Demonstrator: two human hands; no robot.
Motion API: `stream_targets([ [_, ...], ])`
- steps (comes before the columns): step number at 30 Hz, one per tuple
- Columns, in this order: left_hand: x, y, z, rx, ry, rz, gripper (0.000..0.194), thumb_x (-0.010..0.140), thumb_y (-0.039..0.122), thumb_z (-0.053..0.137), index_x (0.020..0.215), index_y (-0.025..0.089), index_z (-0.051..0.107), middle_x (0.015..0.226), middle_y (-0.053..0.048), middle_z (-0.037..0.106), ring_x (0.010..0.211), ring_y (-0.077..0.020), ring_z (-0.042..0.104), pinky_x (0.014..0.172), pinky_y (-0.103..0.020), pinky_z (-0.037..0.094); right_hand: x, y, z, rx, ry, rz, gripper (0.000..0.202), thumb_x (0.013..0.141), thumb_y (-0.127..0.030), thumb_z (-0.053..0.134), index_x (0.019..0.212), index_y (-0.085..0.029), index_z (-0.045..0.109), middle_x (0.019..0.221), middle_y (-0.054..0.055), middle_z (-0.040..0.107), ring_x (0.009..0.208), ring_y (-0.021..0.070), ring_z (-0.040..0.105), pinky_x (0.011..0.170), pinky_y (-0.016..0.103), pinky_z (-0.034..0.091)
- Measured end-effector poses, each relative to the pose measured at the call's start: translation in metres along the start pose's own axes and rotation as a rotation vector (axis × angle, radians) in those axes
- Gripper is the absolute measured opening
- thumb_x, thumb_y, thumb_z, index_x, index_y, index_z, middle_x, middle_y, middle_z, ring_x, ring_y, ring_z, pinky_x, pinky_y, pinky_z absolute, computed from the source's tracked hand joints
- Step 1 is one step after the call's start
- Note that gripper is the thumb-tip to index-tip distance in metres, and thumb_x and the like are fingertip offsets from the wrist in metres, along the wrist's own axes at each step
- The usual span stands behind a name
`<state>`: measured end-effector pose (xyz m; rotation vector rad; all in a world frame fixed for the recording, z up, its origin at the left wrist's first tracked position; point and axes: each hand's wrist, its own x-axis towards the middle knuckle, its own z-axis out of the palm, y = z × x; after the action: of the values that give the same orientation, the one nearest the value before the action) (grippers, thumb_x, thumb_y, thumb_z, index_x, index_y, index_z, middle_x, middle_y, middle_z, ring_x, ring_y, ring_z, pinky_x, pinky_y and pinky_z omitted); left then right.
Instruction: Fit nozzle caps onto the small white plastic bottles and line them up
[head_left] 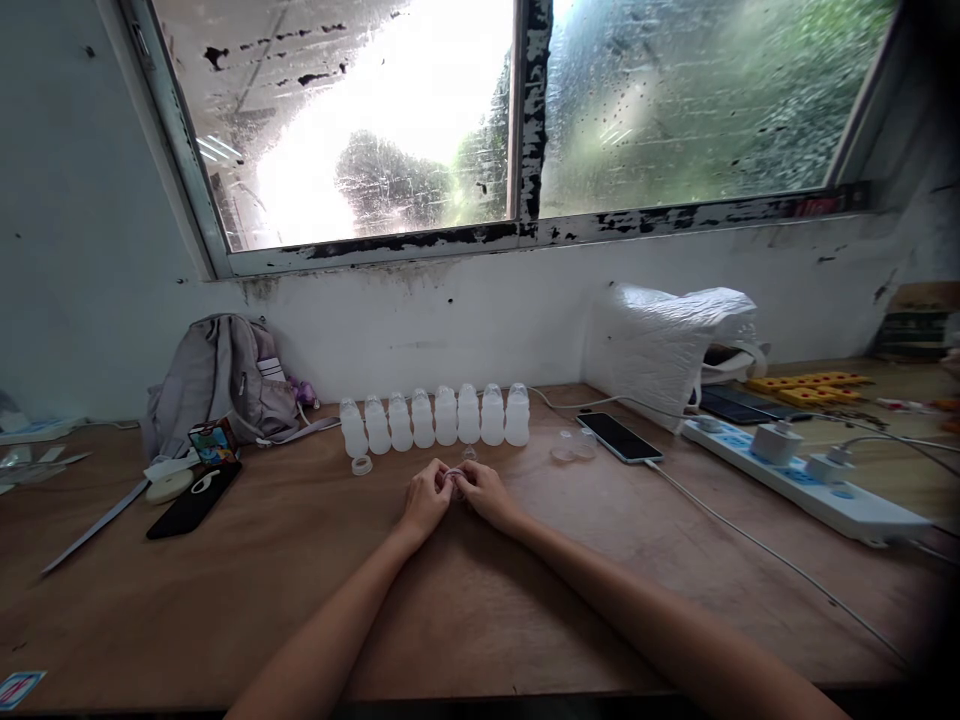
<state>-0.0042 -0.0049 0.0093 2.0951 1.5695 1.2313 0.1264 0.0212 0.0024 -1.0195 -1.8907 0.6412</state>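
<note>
My left hand (427, 496) and my right hand (484, 492) meet at the middle of the brown table, fingertips together on a small clear ring-shaped piece (453, 473). Just behind them a small clear nipple-like part (469, 453) rests on the wood. A row of several frosted white bottles (446, 418) with clear domed caps stands upright beyond my hands. In front of the leftmost bottle lies a whitish ring (361, 465). To the right of the row, several thin clear discs (573, 447) lie flat.
A phone (619, 437) with a cable and a white power strip (802, 480) lie to the right, before a silvery padded bag (652, 345). At left are a grey backpack (229, 380), a small box (214, 441) and a black pouch (193, 503). Behind, a wall with a window (525, 235).
</note>
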Motion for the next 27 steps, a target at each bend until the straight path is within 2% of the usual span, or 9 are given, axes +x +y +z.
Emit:
stream_targets([
  [3, 0.001, -0.003, 0.0, -0.038, 0.02, 0.006, 0.009, 0.076, 0.025, 0.043, 0.077, 0.019, 0.05, 0.068, 0.001, 0.057, 0.062, -0.011, 0.053, 0.06, -0.021, 0.039, 0.0, 0.0, 0.001, 0.113, -0.019, 0.013, 0.021, 0.075, -0.031, 0.044, 0.077, -0.015, 0.059, 0.063, 0.001, 0.058, 0.049, 0.0092, 0.049, 0.045, 0.019, 0.038],
  [6, 0.003, -0.008, 0.0, -0.126, 0.071, -0.017, 0.013, 0.078, 0.028, 0.042, 0.085, 0.019, 0.049, 0.074, -0.001, 0.058, 0.068, -0.0118, 0.054, 0.063, -0.022, 0.041, 0.002, 0.002, 0.002, 0.324, -0.051, 0.099, 0.031, 0.077, -0.038, 0.04, 0.091, -0.016, 0.056, 0.061, 0.0, 0.057, 0.038, 0.0068, 0.045, 0.035, 0.018, 0.034],
  [10, 0.007, -0.018, 0.005, -0.313, 0.049, -0.136, 0.021, 0.078, 0.034, 0.041, 0.09, 0.018, 0.043, 0.074, -0.001, 0.057, 0.052, -0.0089, 0.051, 0.045, -0.018, 0.039, 0.006, 0.006, 0.002, 0.545, -0.09, 0.228, 0.036, 0.074, -0.037, 0.043, 0.101, -0.015, 0.048, 0.061, -0.002, 0.055, 0.033, 0.0066, 0.045, 0.029, 0.017, 0.032],
  [13, 0.009, -0.022, 0.006, -0.434, -0.032, -0.184, 0.024, 0.079, 0.039, 0.038, 0.09, 0.018, 0.041, 0.072, 0.0, 0.055, 0.038, -0.0056, 0.044, 0.033, -0.016, 0.031, 0.007, 0.008, 0.003, 0.568, -0.129, 0.231, 0.032, 0.07, -0.036, 0.049, 0.092, -0.014, 0.051, 0.061, -0.002, 0.055, 0.033, 0.0055, 0.045, 0.029, 0.016, 0.032],
  [18, 0.011, -0.017, -0.002, -0.509, -0.134, -0.192, 0.029, 0.078, 0.045, 0.039, 0.083, 0.017, 0.044, 0.059, 0.003, 0.05, 0.033, -0.0046, 0.041, 0.03, -0.015, 0.028, 0.006, 0.006, 0.002, 0.567, -0.161, 0.213, 0.029, 0.07, -0.041, 0.049, 0.079, -0.013, 0.052, 0.059, -0.003, 0.054, 0.034, 0.0044, 0.045, 0.029, 0.015, 0.032],
  [22, 0.011, -0.012, -0.01, -0.55, -0.141, -0.178, 0.03, 0.075, 0.046, 0.044, 0.076, 0.016, 0.044, 0.057, 0.004, 0.05, 0.033, -0.0039, 0.04, 0.03, -0.014, 0.028, 0.005, 0.004, 0.001, 0.582, -0.198, 0.195, 0.028, 0.072, -0.04, 0.048, 0.081, -0.013, 0.052, 0.058, -0.003, 0.053, 0.034, 0.0044, 0.045, 0.029, 0.015, 0.032],
  [27, 0.009, -0.01, -0.006, -0.562, -0.125, -0.171, 0.029, 0.073, 0.044, 0.047, 0.079, 0.016, 0.044, 0.063, 0.003, 0.053, 0.032, -0.0032, 0.04, 0.028, -0.014, 0.027, 0.007, 0.007, 0.002, 0.574, -0.197, 0.195, 0.024, 0.069, -0.029, 0.049, 0.086, -0.013, 0.053, 0.058, -0.003, 0.053, 0.035, 0.0051, 0.046, 0.029, 0.015, 0.032],
])
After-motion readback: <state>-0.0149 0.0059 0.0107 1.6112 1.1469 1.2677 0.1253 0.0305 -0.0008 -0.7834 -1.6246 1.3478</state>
